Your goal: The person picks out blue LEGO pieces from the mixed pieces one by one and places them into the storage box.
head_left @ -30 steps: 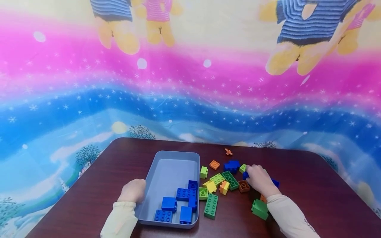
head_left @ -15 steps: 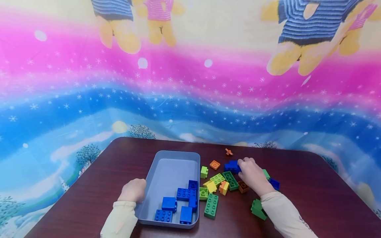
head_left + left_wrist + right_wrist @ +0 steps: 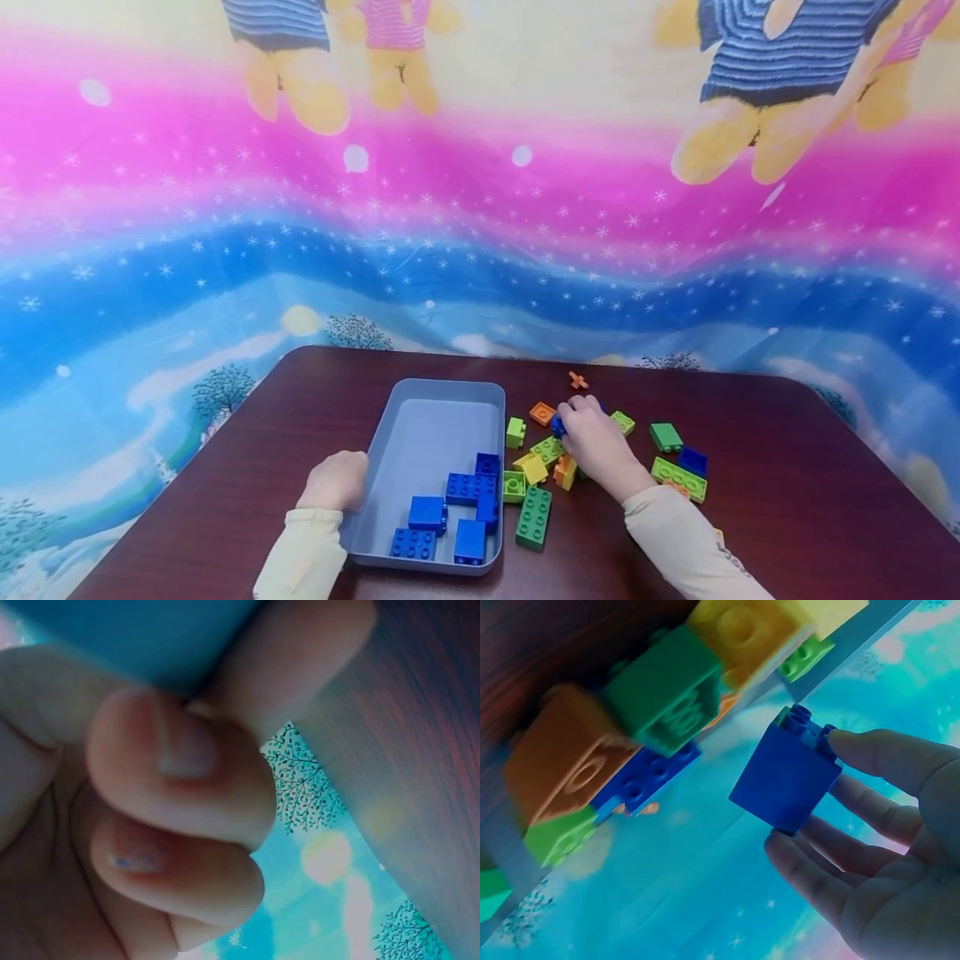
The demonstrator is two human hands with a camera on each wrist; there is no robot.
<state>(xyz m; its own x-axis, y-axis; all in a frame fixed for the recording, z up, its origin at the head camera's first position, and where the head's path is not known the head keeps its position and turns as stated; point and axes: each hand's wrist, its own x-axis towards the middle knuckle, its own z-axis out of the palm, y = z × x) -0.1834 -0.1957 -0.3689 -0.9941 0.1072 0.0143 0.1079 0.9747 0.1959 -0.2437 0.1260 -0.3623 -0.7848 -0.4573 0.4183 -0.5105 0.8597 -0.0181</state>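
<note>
"Lower left, head frame?"
"Left hand (image 3: 333, 481), gripping one grey tray (image 3: 423, 433) by its edge; six blue blocks (image 3: 470, 540) inside."
"Lower right of centre?"
"Right hand (image 3: 600, 442), pinching one dark-blue brick (image 3: 784, 780) between thumb and fingers; loose coloured blocks (image 3: 533, 517) near."

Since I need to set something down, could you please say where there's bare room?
Free: grey rectangular tray, beyond its blue studded bricks; brown table right of the lime studded brick. Crowded: multicoloured bricks right of the tray.
</note>
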